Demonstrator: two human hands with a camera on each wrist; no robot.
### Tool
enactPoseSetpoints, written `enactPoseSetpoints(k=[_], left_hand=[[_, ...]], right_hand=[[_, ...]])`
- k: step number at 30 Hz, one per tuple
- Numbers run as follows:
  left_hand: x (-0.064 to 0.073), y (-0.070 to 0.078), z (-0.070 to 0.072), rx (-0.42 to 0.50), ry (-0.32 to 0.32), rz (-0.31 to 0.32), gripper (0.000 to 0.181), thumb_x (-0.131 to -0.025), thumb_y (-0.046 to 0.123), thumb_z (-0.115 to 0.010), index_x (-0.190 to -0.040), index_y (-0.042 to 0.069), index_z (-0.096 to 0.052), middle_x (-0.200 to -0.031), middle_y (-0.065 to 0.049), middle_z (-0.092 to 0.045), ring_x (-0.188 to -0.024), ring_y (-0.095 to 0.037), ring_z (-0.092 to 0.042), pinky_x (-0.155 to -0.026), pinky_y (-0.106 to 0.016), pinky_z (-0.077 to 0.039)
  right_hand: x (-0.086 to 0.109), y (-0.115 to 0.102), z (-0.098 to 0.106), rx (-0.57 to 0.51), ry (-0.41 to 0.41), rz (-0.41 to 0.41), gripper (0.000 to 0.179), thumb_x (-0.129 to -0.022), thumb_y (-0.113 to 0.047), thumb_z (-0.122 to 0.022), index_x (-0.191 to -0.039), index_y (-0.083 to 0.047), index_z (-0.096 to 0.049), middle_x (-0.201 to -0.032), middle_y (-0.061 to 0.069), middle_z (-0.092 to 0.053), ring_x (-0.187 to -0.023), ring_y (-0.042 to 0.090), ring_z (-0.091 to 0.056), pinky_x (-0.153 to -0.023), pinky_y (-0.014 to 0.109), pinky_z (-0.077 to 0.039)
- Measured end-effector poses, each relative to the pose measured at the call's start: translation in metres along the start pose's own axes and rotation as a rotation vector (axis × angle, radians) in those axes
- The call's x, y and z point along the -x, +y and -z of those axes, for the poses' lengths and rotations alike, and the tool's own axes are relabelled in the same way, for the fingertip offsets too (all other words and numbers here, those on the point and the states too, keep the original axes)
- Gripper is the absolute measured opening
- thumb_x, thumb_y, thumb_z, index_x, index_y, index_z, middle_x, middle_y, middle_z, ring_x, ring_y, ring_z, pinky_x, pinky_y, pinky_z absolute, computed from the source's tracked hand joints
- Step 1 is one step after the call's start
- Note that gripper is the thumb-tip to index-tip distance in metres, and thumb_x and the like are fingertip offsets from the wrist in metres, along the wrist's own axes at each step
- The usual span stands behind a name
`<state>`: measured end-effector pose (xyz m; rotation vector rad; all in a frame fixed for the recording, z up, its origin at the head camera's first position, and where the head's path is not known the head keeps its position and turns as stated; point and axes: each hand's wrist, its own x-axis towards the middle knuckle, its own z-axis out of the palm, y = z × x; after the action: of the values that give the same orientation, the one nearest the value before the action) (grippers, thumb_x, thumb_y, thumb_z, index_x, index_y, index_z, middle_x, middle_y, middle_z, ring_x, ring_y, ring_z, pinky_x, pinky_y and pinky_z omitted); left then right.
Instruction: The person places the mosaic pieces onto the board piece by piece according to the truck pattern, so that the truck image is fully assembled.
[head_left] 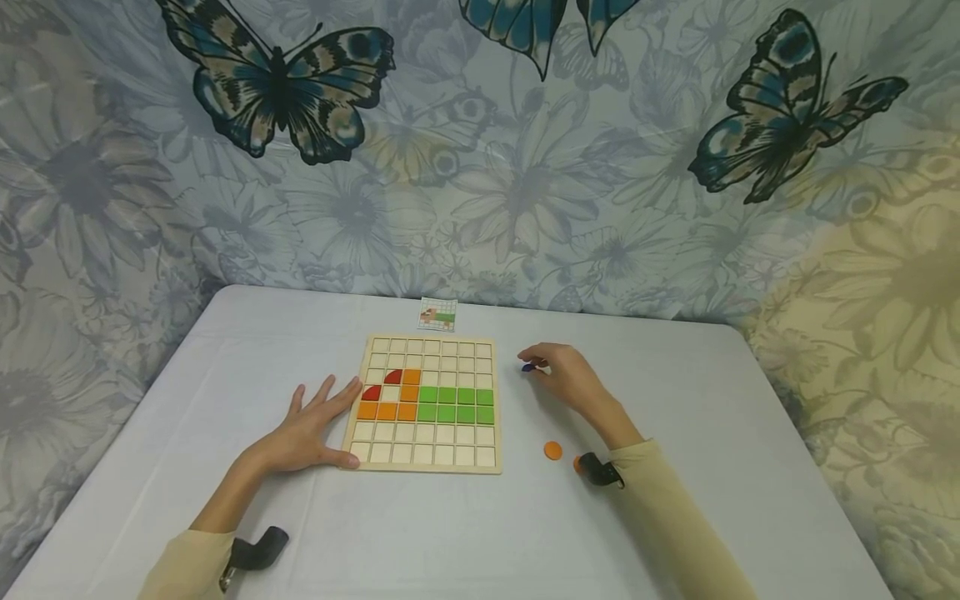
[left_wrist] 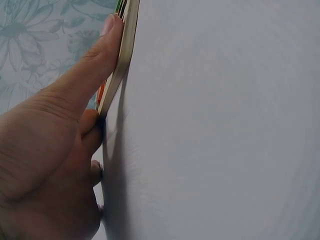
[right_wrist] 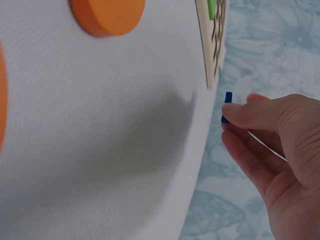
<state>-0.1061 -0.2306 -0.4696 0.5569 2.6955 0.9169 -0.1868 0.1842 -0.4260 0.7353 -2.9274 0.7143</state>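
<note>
A wooden grid board (head_left: 442, 433) lies on the table, bearing green square tiles (head_left: 447, 396), orange square tiles (head_left: 386, 411) and two red quarter-round tiles (head_left: 393, 377). My left hand (head_left: 303, 433) is spread at the board's left side, its thumb (left_wrist: 100, 55) and index fingertip touching the edge. To the right of the board, my right hand (head_left: 573, 379) is raised above the table. Between thumb and fingertips it pinches a small blue tile (right_wrist: 228, 97), seen nearly edge-on; its full shape is hidden.
An orange disc (head_left: 552, 450) lies right of the board, and a second orange disc (head_left: 577, 464) is partly hidden by the right wrist camera (head_left: 600, 470). Behind the board a small picture card (head_left: 438, 314) lies near the table's far edge, against the flowered backdrop (head_left: 525, 192).
</note>
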Motion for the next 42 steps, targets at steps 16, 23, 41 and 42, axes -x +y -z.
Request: enactPoseSetpoints(k=[16,23,41,42], left_hand=[[0.000,-0.001,0.001,0.023,-0.004,0.000,0.121,-0.062,0.054,-0.086,-0.155,0.007,-0.025,-0.161,-0.016,-0.021,-0.147,-0.046,0.001,-0.111,-0.063,0.017],[0.000,-0.002,0.000,0.009,0.003,-0.017,0.124,-0.060,0.057,-0.086,-0.155,0.005,-0.026,-0.160,-0.017,-0.021,-0.147,-0.047,0.000,-0.110,-0.065,0.016],[0.000,0.002,0.000,-0.012,0.013,-0.030,0.123,-0.061,0.057,-0.085,-0.154,0.004,-0.025,-0.160,-0.018,-0.022,-0.147,-0.048,-0.002,-0.109,-0.067,0.014],[0.000,0.002,0.000,-0.013,0.015,-0.034,0.123,-0.061,0.056,-0.086,-0.154,0.003,-0.025,-0.160,-0.018,-0.022,-0.146,-0.048,-0.002,-0.109,-0.068,0.014]], right_hand=[[-0.013,-0.020,-0.008,-0.001,-0.012,0.071,0.030,-0.084,0.007,-0.071,-0.113,-0.004,-0.071,-0.106,0.008,-0.073,-0.093,0.021,-0.068,-0.083,0.033,-0.056],[-0.018,-0.033,-0.012,0.002,-0.023,0.101,0.030,-0.084,0.005,-0.072,-0.113,-0.005,-0.071,-0.107,0.006,-0.072,-0.093,0.021,-0.068,-0.083,0.033,-0.056],[-0.033,-0.069,-0.034,-0.052,-0.095,0.120,0.030,-0.086,0.002,-0.072,-0.115,-0.006,-0.071,-0.111,0.006,-0.072,-0.098,0.018,-0.068,-0.087,0.031,-0.055],[-0.034,-0.071,-0.035,-0.048,-0.099,0.124,0.030,-0.086,0.001,-0.072,-0.115,-0.006,-0.071,-0.111,0.006,-0.072,-0.098,0.018,-0.068,-0.087,0.030,-0.055]])
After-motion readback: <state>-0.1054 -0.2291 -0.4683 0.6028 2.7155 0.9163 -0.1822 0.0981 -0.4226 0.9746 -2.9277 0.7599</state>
